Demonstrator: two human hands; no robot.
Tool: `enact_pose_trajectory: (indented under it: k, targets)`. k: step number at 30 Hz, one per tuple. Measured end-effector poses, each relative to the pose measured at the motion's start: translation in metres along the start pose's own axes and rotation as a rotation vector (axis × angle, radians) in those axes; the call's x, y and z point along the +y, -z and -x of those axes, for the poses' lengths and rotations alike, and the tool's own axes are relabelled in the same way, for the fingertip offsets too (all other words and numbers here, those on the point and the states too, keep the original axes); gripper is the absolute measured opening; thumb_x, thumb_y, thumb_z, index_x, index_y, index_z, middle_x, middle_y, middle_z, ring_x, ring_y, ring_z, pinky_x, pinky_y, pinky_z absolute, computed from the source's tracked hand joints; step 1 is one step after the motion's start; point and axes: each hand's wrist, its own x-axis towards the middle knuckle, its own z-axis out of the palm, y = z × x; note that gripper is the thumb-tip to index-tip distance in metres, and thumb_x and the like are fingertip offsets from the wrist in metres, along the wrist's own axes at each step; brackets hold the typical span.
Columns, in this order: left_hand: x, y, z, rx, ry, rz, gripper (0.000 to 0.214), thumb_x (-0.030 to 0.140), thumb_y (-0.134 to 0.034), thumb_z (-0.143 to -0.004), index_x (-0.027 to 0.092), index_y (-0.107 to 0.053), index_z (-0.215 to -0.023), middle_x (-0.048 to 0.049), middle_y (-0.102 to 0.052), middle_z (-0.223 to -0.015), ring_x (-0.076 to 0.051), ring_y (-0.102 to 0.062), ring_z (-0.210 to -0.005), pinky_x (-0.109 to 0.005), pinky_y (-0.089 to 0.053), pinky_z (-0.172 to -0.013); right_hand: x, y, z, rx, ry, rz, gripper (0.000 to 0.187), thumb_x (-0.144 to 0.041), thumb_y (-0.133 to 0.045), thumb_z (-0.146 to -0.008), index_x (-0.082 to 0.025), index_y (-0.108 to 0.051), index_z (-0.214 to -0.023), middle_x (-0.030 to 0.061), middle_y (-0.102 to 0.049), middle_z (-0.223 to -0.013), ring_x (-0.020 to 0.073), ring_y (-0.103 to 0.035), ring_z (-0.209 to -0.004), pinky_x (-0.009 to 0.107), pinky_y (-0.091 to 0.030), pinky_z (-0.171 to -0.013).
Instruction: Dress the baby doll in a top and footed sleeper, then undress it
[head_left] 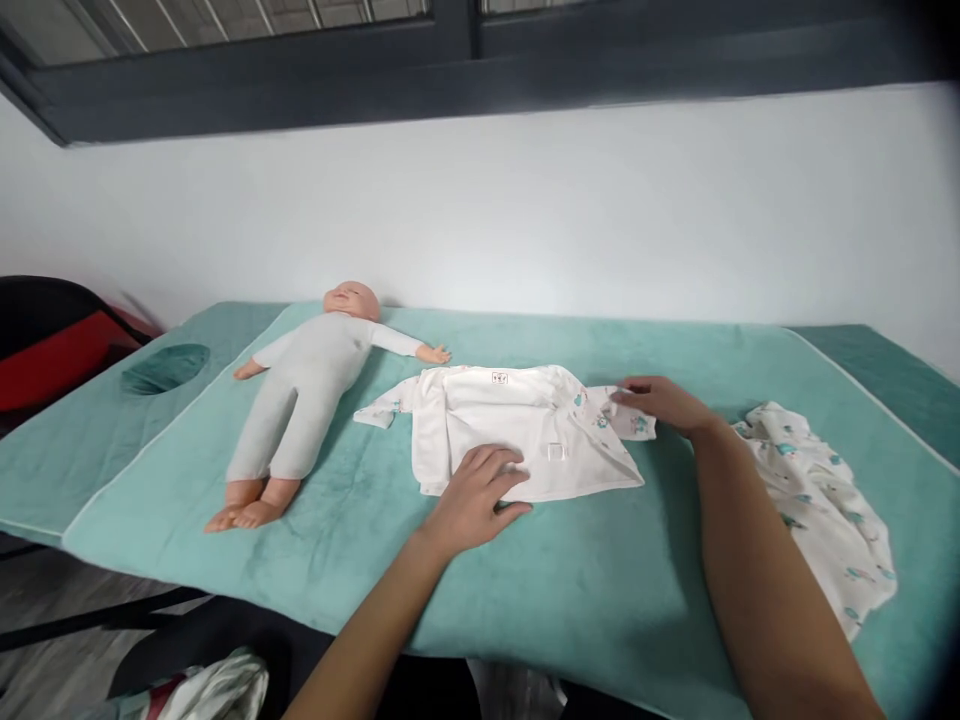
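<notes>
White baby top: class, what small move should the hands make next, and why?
Probably the right hand should smooth the sleeve outward: it is right at that sleeve, which looks creased, while the left hand lies over the lower part of the white baby top, perhaps steadying it.

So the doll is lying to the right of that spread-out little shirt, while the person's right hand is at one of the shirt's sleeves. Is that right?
Not quite: the head view shows the doll lying to the left of the spread-out shirt. The right hand is indeed at one sleeve.
</notes>
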Motion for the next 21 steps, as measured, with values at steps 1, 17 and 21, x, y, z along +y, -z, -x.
enact_pose_trajectory:
  k: [1, 17, 21]
  targets:
    - [0.001, 0.000, 0.001, 0.012, 0.009, -0.016, 0.021, 0.033, -0.058, -0.092, 0.022, -0.062, -0.110, -0.0097, -0.062, -0.120, -0.025, -0.053, -0.117, -0.044, -0.043, -0.099, 0.004, 0.002, -0.002, 0.084, 0.013, -0.025, 0.040, -0.053, -0.074, -0.067, -0.018, -0.073, -0.086, 0.0026, -0.069, -0.075, 0.0173, -0.058, -0.065, 0.027, -0.042, -0.056]
    - [0.025, -0.007, 0.021, 0.097, -0.022, -0.239, 0.013, 0.020, -0.049, -0.094, 0.018, -0.061, -0.094, -0.0073, -0.066, -0.085, -0.020, -0.060, -0.081, -0.036, -0.048, -0.072, 0.010, -0.014, -0.019, 0.972, 0.276, 0.343, 0.033, -0.041, -0.048, -0.086, -0.017, -0.067, -0.100, 0.0106, -0.068, -0.097, 0.0235, -0.060, -0.089, 0.037, -0.045, -0.086]
    - [0.024, -0.009, 0.019, 0.110, 0.041, -0.217, 0.015, 0.021, -0.046, -0.095, 0.018, -0.061, -0.094, -0.0071, -0.065, -0.084, -0.020, -0.061, -0.080, -0.036, -0.050, -0.074, 0.016, -0.014, -0.005, 0.846, -0.010, 0.368, 0.044, -0.057, -0.045, -0.089, -0.019, -0.064, -0.101, 0.0123, -0.069, -0.096, 0.0260, -0.062, -0.085, 0.038, -0.045, -0.078]
